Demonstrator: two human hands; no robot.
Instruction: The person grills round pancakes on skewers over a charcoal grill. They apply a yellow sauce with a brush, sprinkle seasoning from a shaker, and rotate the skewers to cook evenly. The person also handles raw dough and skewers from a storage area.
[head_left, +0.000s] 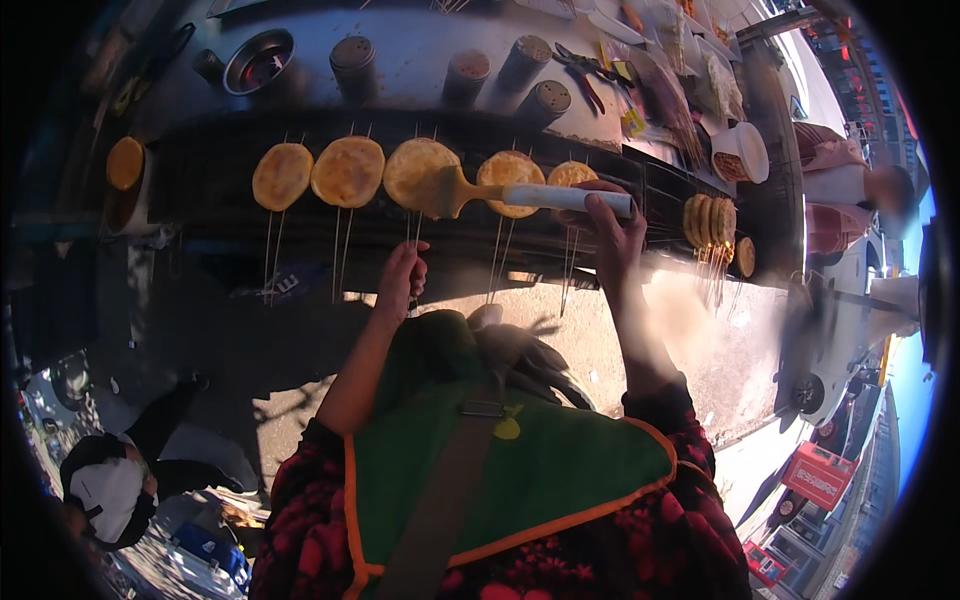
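Several round flatbreads on paired metal skewers lie in a row across a long dark grill (202, 202). My left hand (403, 279) is closed on the skewers under the middle flatbread (421, 176). In my right hand (615, 225) is the pale handle of a basting brush (566, 196), which points left. Its bristles (442, 191) lie over the right part of that same middle flatbread. Behind the brush handle are another flatbread (504, 169) and a smaller-looking one (572, 173). To the left are two more flatbreads, one browned (282, 178) and one beside it (348, 171).
Shaker tins (352, 64) and a metal bowl (259, 61) stand beyond the grill. Pliers-like tools (581, 75), bundled skewers and a white tub (741, 152) are at upper right. Stacked skewered flatbreads (709, 221) sit at the grill's right. People are at lower left and far right.
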